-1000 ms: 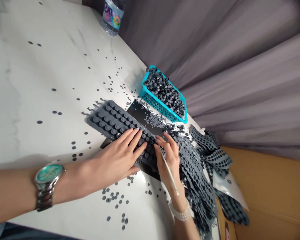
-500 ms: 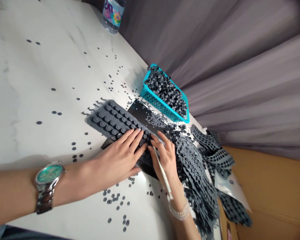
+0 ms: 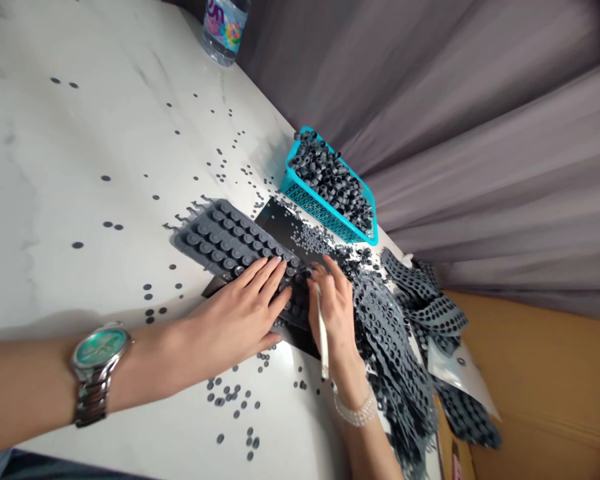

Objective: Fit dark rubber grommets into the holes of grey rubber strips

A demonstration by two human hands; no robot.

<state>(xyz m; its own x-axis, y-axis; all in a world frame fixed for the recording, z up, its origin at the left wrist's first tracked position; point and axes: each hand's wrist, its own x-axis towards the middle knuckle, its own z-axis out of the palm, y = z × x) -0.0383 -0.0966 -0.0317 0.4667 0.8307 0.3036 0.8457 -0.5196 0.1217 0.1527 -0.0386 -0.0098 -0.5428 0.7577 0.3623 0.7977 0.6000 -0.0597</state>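
Note:
A dark grey rubber sheet (image 3: 215,235) with rows of round raised studs lies over a black board (image 3: 279,227). My left hand (image 3: 253,308) lies across the sheet with its fingers stretched out, pressing on its near part. Close beside it, my right hand (image 3: 336,310) is closed around a slim white stick-like tool (image 3: 323,333) at the sheet's right end. The tool's working tip is hidden by my fingers. Small grey discs (image 3: 313,239) are scattered on the board just beyond my right hand.
A turquoise basket (image 3: 320,212) full of short black tubular pieces stands behind the board. Punched rubber sheets (image 3: 395,353) are heaped at the right, by a cardboard box (image 3: 545,373). A water bottle (image 3: 225,30) stands at the back. Loose discs dot the white table (image 3: 45,280).
My right hand has shifted slightly right, and the white tool in it now stands more steeply. My left hand has stayed in place on the sheet.

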